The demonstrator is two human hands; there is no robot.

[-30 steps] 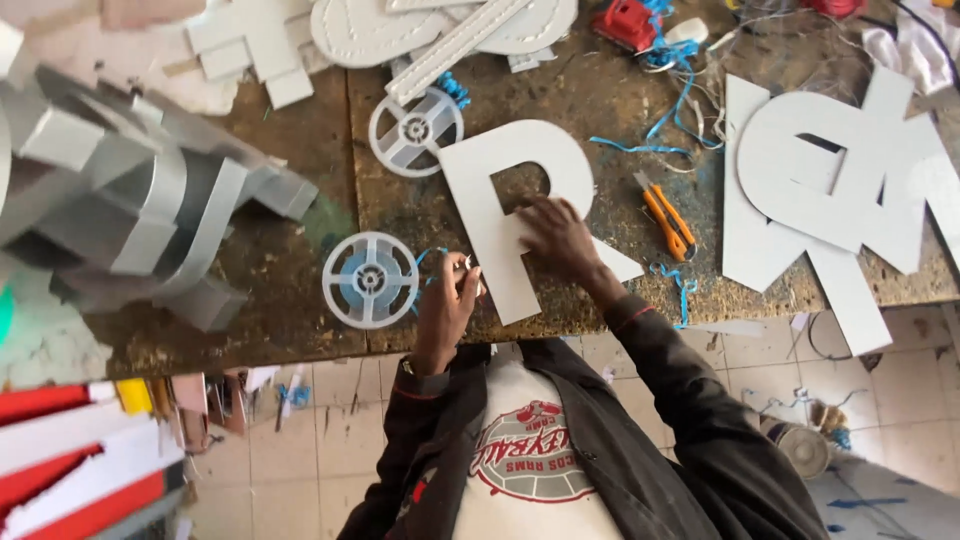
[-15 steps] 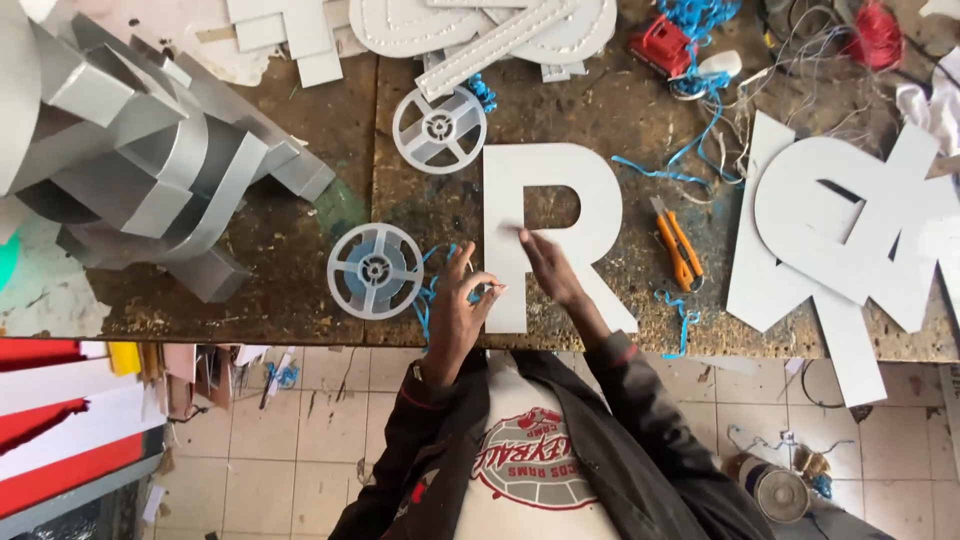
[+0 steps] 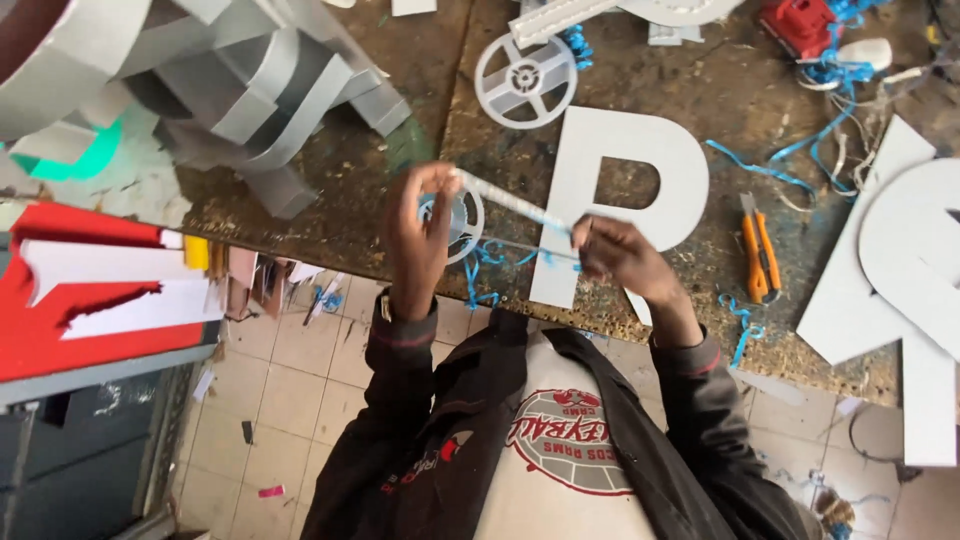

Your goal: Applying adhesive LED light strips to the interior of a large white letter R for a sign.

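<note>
My left hand [image 3: 420, 235] and my right hand [image 3: 615, 258] hold the two ends of a thin white strip [image 3: 510, 203], stretched between them above the near edge of the brown workbench [image 3: 745, 95]. Under the strip lies a large white cut-out letter [image 3: 625, 195]. A grey reel [image 3: 455, 222] sits partly hidden behind my left hand, with blue strip pieces trailing from it. A second grey reel [image 3: 525, 78] lies further back on the bench.
Orange-handled pliers [image 3: 760, 250] lie right of the letter. More big white cut-out shapes [image 3: 900, 290] fill the right side. Grey channel letter shells [image 3: 240, 90] pile up at left. A red tool [image 3: 800, 25] and blue scraps lie at the back. Red and white panels [image 3: 90, 300] stand at lower left.
Both hands have lifted off the letter and now stretch a white strip between them. The view has shifted, so the bench sits further right and closer.
</note>
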